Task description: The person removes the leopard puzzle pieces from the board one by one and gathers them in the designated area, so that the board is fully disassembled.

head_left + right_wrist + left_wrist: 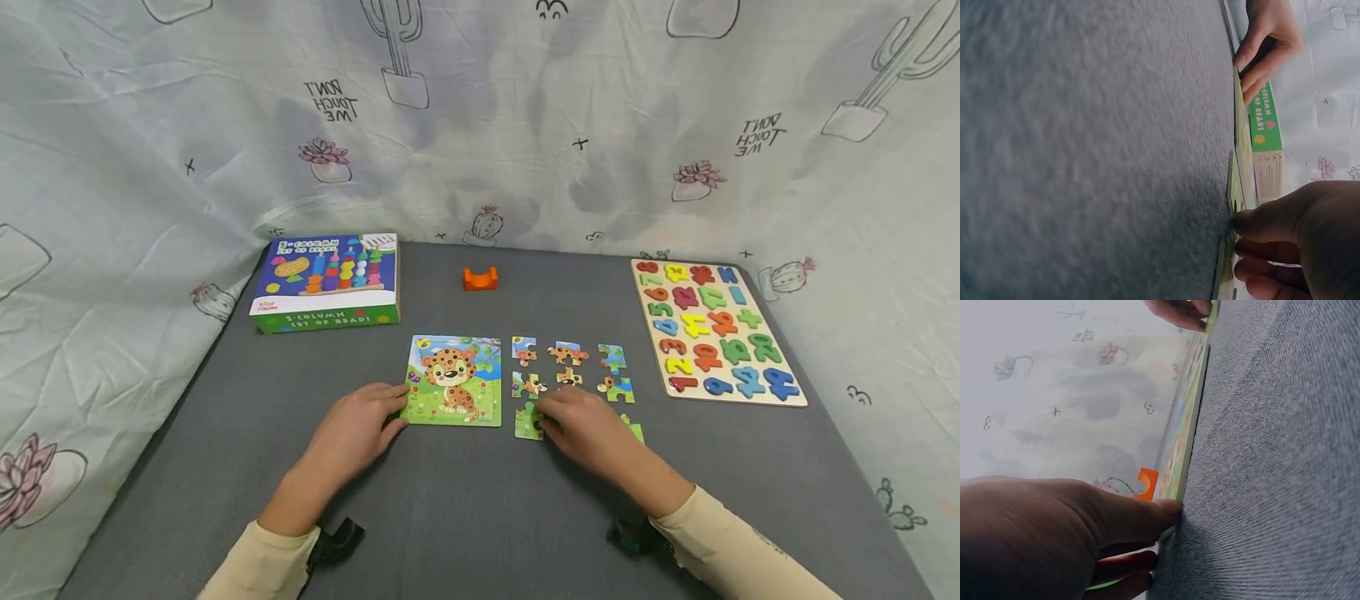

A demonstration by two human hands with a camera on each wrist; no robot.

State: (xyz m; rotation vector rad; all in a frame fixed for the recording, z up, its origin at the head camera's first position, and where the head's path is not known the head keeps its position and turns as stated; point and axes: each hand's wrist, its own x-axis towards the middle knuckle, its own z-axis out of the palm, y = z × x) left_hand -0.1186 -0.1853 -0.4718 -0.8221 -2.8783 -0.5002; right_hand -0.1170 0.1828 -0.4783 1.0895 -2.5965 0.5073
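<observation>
A square leopard puzzle board (453,383) lies at the middle of the grey table. My left hand (358,429) touches its left edge, fingertips along the side and the thumb (1166,512) at the near corner. To the right, several loose puzzle pieces (615,388) lie spread in rows. My right hand (592,429) is over the near row, thumb (1254,225) and bent fingers pinching a green puzzle piece (528,422) by its right side. The hand covers part of the pieces beneath it.
A bead-set box (326,283) stands back left. Behind the board sits a small orange block (480,279) with a curved notch. A wooden number board (720,333) lies at the right. A patterned cloth (510,125) hangs behind the table.
</observation>
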